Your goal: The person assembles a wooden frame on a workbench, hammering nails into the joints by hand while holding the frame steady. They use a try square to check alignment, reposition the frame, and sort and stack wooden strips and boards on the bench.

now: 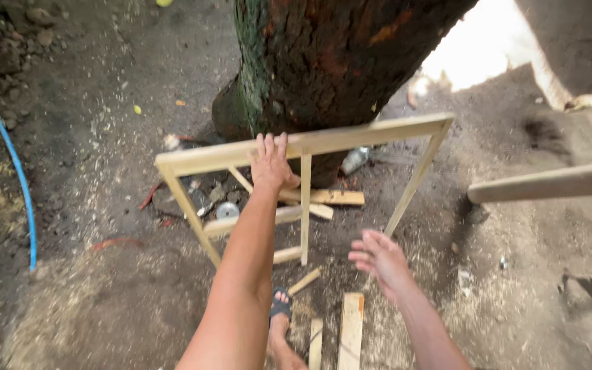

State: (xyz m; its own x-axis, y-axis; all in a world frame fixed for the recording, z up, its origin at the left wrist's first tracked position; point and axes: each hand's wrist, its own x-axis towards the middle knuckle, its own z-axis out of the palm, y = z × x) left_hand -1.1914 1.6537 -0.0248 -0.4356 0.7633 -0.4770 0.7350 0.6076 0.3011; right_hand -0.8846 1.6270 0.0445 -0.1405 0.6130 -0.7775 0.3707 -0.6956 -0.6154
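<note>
Outstretched, my left hand (270,166) grips the top rail of the wooden frame (307,144) by the tree trunk (323,62); my right hand (380,262) hovers empty, fingers spread.

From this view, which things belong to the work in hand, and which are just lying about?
In hand:
- wooden frame, top rail held in the grip of the left hand
- right hand, open, touching nothing

Lying about:
- loose wood strips on the ground by the sandalled foot
- blue hose
- tree trunk
- round pole
- sawdust
</note>
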